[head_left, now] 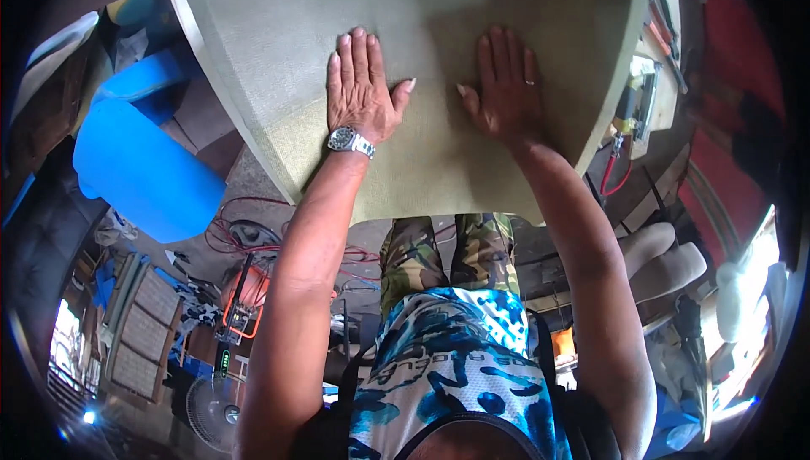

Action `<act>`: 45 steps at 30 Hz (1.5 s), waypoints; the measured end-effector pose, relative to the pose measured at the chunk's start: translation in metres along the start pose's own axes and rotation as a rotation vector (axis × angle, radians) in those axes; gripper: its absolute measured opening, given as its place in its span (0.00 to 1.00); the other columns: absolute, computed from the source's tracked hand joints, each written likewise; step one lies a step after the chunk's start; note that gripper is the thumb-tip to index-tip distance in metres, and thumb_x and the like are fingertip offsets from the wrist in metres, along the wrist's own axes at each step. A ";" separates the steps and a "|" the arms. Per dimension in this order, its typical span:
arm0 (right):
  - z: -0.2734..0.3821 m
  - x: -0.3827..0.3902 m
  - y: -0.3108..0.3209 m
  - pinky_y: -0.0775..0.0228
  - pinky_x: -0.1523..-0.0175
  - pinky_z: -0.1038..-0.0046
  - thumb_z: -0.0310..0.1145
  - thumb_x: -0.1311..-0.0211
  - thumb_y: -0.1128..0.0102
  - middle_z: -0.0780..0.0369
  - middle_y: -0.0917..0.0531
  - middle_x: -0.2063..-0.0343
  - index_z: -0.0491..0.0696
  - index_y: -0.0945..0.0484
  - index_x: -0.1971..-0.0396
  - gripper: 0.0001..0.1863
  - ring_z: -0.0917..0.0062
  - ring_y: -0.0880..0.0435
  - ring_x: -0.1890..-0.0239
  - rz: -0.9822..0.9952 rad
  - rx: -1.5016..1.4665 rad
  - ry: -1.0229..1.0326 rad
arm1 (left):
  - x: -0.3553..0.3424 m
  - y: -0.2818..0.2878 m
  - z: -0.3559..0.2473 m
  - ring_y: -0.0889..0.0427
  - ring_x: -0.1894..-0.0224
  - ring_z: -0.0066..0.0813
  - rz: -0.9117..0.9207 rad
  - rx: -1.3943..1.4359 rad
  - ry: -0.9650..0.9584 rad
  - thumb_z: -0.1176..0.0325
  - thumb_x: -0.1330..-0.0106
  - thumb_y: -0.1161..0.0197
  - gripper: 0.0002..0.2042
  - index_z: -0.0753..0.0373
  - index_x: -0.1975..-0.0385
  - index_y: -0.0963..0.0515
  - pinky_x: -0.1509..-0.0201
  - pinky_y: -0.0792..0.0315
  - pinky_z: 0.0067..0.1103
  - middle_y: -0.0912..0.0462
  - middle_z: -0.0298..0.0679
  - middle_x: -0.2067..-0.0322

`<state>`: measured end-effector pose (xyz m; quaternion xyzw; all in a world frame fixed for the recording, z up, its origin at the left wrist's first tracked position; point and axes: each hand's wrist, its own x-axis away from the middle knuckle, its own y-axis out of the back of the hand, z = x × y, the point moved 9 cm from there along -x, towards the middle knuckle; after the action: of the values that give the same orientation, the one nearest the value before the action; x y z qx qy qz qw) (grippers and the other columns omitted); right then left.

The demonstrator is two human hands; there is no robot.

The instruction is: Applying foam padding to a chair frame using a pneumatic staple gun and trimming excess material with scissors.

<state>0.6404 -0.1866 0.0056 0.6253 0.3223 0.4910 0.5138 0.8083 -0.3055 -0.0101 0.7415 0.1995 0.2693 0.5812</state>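
Observation:
A wide, greenish-grey sheet (pixel 439 173), like fabric or foam with a fine texture, lies in front of me over a surface with pale edges. My left hand (pixel 363 93), with a metal-band watch (pixel 350 141) at its wrist, presses flat on the left half of the sheet, its fingers extended forward. On the right half, in shadow, my right hand (pixel 506 93) rests palm down with the thumb spread and a ring on one finger. Neither hand grips anything.
Right of the sheet are orange-handled cutters (pixel 665 34) and a staple-gun-like tool (pixel 629 110) with a red hose (pixel 614 169). A blue padded piece (pixel 143 169) stands left. Below it are hoses, an orange machine (pixel 246 295) and a fan (pixel 211 409). Red cloth (pixel 734 123) hangs far right.

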 end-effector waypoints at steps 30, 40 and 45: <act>0.062 0.205 0.052 0.35 0.30 0.48 0.33 0.42 0.30 0.53 0.20 0.38 0.45 0.25 0.36 0.32 0.56 0.24 0.33 -0.192 -0.621 0.235 | 0.073 -0.014 -0.123 0.49 0.18 0.46 0.074 0.267 -0.252 0.51 0.28 0.39 0.37 0.63 0.24 0.40 0.17 0.58 0.47 0.45 0.47 0.21; -0.100 0.324 0.056 0.28 0.38 0.54 0.18 0.42 0.40 0.50 0.17 0.47 0.42 0.23 0.41 0.26 0.51 0.19 0.45 -0.346 -0.590 -0.239 | -0.009 -0.017 -0.205 0.50 0.18 0.33 -0.009 0.242 -0.309 0.50 0.23 0.49 0.34 0.57 0.21 0.44 0.15 0.57 0.39 0.48 0.36 0.19; -0.205 0.254 0.035 0.32 0.34 0.52 0.27 0.35 0.37 0.48 0.21 0.41 0.42 0.26 0.38 0.25 0.50 0.23 0.38 -0.532 -0.318 -0.334 | -0.009 -0.017 -0.206 0.50 0.18 0.34 0.004 0.181 -0.301 0.51 0.24 0.47 0.34 0.57 0.21 0.44 0.15 0.57 0.39 0.47 0.35 0.19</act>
<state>0.5219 0.1010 0.1090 0.5030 0.3050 0.2748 0.7605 0.6713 -0.1512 0.0087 0.8231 0.1322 0.1371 0.5351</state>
